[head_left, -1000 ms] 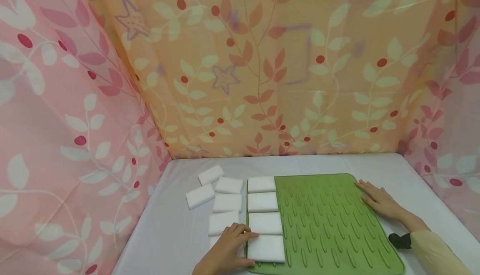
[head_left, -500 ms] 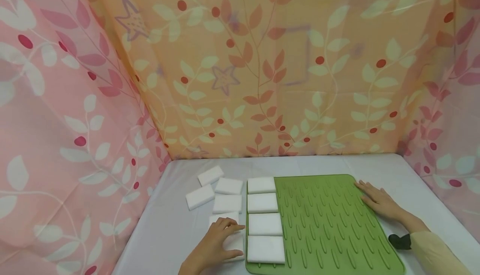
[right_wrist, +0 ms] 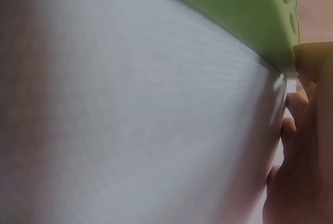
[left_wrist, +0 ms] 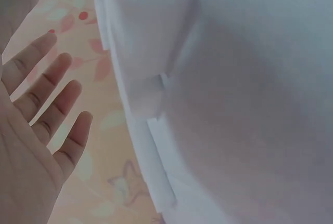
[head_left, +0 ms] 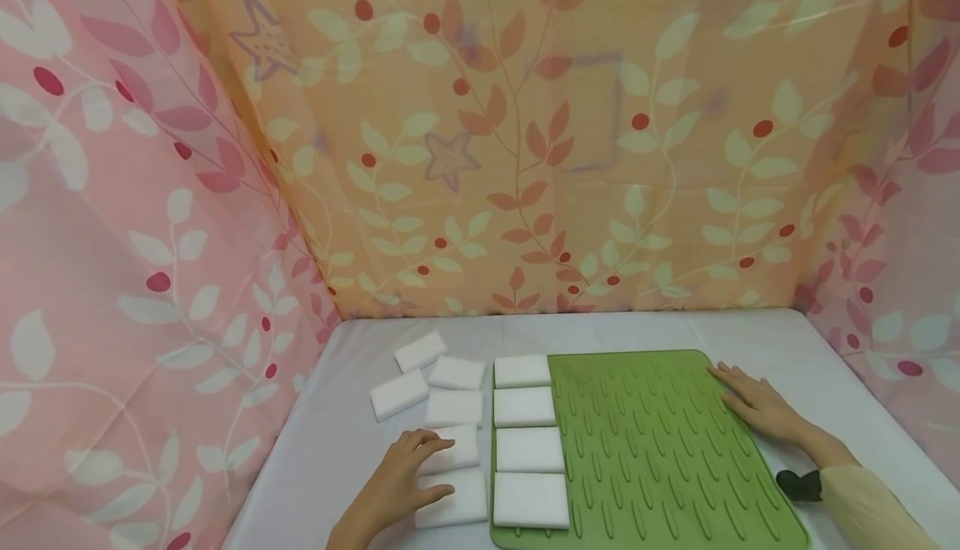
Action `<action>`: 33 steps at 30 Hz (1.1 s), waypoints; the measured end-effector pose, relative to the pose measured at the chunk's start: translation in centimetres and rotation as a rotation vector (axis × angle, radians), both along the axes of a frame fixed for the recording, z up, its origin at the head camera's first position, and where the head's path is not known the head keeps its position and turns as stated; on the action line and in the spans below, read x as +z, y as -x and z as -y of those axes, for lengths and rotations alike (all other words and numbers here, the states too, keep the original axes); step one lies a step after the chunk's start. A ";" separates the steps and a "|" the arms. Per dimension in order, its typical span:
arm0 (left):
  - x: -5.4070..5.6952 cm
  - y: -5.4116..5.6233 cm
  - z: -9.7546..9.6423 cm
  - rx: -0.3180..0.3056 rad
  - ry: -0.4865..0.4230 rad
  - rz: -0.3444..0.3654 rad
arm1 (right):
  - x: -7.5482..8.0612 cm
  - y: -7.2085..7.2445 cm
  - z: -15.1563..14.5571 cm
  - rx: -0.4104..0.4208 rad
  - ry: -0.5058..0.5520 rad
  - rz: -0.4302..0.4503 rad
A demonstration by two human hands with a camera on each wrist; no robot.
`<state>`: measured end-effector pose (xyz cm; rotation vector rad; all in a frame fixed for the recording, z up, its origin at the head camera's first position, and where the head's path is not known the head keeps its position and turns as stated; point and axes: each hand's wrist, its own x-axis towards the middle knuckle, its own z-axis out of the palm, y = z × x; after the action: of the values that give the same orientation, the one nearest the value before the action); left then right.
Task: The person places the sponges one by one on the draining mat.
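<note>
Left hand (head_left: 393, 487), lower left of centre in the head view, lies flat with fingers straight and slightly spread, fingertips resting on two white rectangular foam sponge blocks (head_left: 452, 497) just off the left edge of the green ribbed silicone drying mat (head_left: 660, 442); it grips nothing, and the left wrist view shows the same open palm (left_wrist: 31, 130). Right hand (head_left: 757, 404), right of centre, lies flat and relaxed on the mat's right edge, pressing it down and holding nothing. Four more white blocks (head_left: 525, 433) sit in a neat column along the mat's left strip; the nearest loose block touches or nearly touches the mat edge. Further white blocks (head_left: 420, 375) lie scattered on the white tablecloth (head_left: 337, 467), upper left of the mat. Judgement: to take the near block cleanly, pinch it by its long sides, lift clear of its neighbour, and keep the mat pinned so the placed column is not nudged. Foam is light and springy; squeeze gently. No brands, labels or readable writing visible anywhere.
</note>
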<state>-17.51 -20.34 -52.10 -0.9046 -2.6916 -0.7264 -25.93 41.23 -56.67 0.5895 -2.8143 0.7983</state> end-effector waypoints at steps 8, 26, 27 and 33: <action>-0.2 -1.1 0.8 0.010 0.046 0.072 | 0.3 0.0 0.0 0.008 -0.002 -0.010; -1.6 -2.1 2.0 -0.046 0.072 0.017 | 0.3 -0.2 0.2 0.009 0.001 -0.001; -1.8 -2.1 2.1 -0.052 0.069 0.013 | 0.3 -0.2 0.2 0.008 0.000 -0.001; -1.7 -2.2 2.4 -0.069 0.059 0.040 | 0.2 -0.2 0.3 0.011 0.000 -0.005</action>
<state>-15.35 -22.77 -53.85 -1.0119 -2.7418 -0.6895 -25.76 40.97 -56.43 0.6060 -2.8096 0.7971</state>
